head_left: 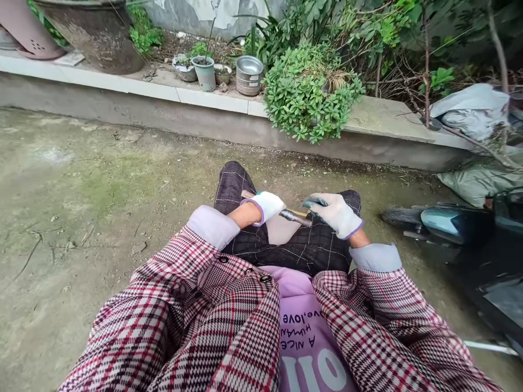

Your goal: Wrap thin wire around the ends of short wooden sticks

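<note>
My left hand, in a white glove with a purple cuff, is closed around a tool above my lap. A wooden end sticks out behind that hand, and a grey metal part with a yellowish strip points to the right. My right hand, gloved the same way, is at the metal end with its fingers bent. A dark grey-green piece shows at its fingertips; I cannot tell whether it is a held thing or the glove's coating. Beneath the hands are dark checked trousers and a pale patch between the knees.
Ahead runs a low tiled ledge with a metal pot, a pale planter, a large dark pot and a leafy bush. A parked scooter and sacks stand to the right on the concrete ground.
</note>
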The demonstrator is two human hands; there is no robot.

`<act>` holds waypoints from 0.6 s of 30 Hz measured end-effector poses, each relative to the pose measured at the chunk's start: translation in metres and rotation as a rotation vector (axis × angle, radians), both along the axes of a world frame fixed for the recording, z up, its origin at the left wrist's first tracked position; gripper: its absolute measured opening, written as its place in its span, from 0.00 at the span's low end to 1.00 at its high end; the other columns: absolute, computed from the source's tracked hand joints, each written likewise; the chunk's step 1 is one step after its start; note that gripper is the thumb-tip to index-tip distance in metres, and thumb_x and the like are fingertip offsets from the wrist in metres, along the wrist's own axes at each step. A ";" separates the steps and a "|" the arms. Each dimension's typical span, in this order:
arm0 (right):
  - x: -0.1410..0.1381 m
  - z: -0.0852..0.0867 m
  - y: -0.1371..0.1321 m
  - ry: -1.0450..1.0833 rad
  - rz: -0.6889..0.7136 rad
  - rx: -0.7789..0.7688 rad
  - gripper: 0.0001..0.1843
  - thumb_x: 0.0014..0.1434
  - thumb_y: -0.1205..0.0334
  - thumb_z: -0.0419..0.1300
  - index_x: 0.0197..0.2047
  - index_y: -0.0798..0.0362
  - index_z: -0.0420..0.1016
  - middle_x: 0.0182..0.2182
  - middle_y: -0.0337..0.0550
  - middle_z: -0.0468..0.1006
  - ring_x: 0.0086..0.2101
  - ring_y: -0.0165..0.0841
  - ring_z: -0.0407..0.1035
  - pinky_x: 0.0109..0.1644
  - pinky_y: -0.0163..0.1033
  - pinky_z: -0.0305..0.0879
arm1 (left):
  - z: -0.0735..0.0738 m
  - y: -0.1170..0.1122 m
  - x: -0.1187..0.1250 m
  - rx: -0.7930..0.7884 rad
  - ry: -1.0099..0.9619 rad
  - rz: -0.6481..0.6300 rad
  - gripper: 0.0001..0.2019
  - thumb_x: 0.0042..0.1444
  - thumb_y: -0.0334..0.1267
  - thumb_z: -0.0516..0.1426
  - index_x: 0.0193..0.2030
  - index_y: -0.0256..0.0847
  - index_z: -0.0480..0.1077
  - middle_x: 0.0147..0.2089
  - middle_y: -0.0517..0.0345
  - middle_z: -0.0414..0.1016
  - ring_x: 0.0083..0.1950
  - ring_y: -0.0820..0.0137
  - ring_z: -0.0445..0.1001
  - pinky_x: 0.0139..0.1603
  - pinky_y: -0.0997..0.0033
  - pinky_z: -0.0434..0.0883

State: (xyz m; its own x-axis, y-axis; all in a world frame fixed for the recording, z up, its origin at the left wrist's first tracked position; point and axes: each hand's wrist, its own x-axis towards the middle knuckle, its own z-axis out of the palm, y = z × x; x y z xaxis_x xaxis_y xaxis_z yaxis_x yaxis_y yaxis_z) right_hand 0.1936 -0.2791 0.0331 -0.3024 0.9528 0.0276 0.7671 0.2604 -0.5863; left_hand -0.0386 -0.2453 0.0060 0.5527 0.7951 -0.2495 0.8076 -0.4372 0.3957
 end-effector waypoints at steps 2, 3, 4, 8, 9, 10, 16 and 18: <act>0.010 -0.006 0.008 0.067 -0.044 -0.040 0.13 0.58 0.55 0.59 0.37 0.51 0.83 0.33 0.42 0.85 0.34 0.36 0.76 0.41 0.38 0.70 | 0.003 -0.010 0.004 -0.038 -0.070 -0.015 0.01 0.52 0.29 0.64 0.31 0.35 0.76 0.31 0.46 0.80 0.40 0.61 0.80 0.45 0.69 0.72; 0.013 -0.010 0.010 0.102 -0.046 -0.062 0.13 0.57 0.54 0.59 0.36 0.51 0.83 0.33 0.42 0.85 0.34 0.37 0.76 0.41 0.38 0.70 | 0.005 -0.013 0.004 -0.064 -0.111 -0.024 0.01 0.53 0.30 0.64 0.31 0.35 0.77 0.29 0.50 0.79 0.37 0.63 0.79 0.42 0.71 0.72; 0.014 -0.013 0.011 0.133 -0.039 -0.080 0.13 0.57 0.53 0.60 0.35 0.52 0.82 0.33 0.43 0.85 0.34 0.37 0.76 0.40 0.38 0.70 | 0.008 -0.016 0.004 -0.093 -0.154 -0.032 0.02 0.53 0.32 0.64 0.32 0.36 0.77 0.27 0.53 0.78 0.34 0.66 0.78 0.39 0.72 0.71; 0.000 -0.024 0.003 0.174 -0.030 -0.112 0.13 0.57 0.53 0.59 0.32 0.53 0.80 0.29 0.41 0.82 0.30 0.35 0.72 0.36 0.37 0.67 | 0.018 -0.016 -0.002 -0.181 -0.286 -0.036 0.09 0.60 0.38 0.61 0.43 0.35 0.78 0.27 0.59 0.76 0.25 0.74 0.70 0.28 0.77 0.67; -0.006 -0.024 -0.002 0.144 -0.035 -0.101 0.12 0.59 0.54 0.59 0.32 0.52 0.79 0.28 0.40 0.81 0.29 0.34 0.71 0.35 0.37 0.65 | 0.020 -0.015 -0.004 -0.197 -0.315 -0.023 0.10 0.62 0.37 0.58 0.46 0.34 0.77 0.29 0.58 0.77 0.23 0.75 0.69 0.27 0.77 0.67; -0.013 -0.023 -0.007 0.102 -0.031 -0.086 0.12 0.60 0.56 0.58 0.33 0.52 0.79 0.27 0.40 0.81 0.29 0.33 0.71 0.35 0.36 0.64 | 0.021 -0.013 -0.005 -0.215 -0.340 0.004 0.12 0.63 0.37 0.57 0.48 0.33 0.76 0.30 0.57 0.78 0.22 0.76 0.68 0.26 0.78 0.66; -0.040 -0.013 -0.029 -0.123 0.124 -0.104 0.11 0.67 0.62 0.56 0.38 0.50 0.81 0.33 0.40 0.84 0.33 0.32 0.75 0.40 0.35 0.65 | 0.016 -0.002 -0.005 0.007 -0.041 0.072 0.11 0.63 0.36 0.56 0.46 0.35 0.79 0.36 0.51 0.81 0.33 0.69 0.78 0.33 0.76 0.71; -0.041 -0.012 -0.029 -0.228 0.157 -0.098 0.10 0.67 0.62 0.58 0.40 0.49 0.82 0.36 0.41 0.85 0.35 0.34 0.76 0.42 0.36 0.66 | 0.010 -0.004 -0.003 0.100 0.088 0.039 0.10 0.60 0.32 0.58 0.44 0.35 0.79 0.38 0.45 0.82 0.39 0.63 0.81 0.40 0.72 0.73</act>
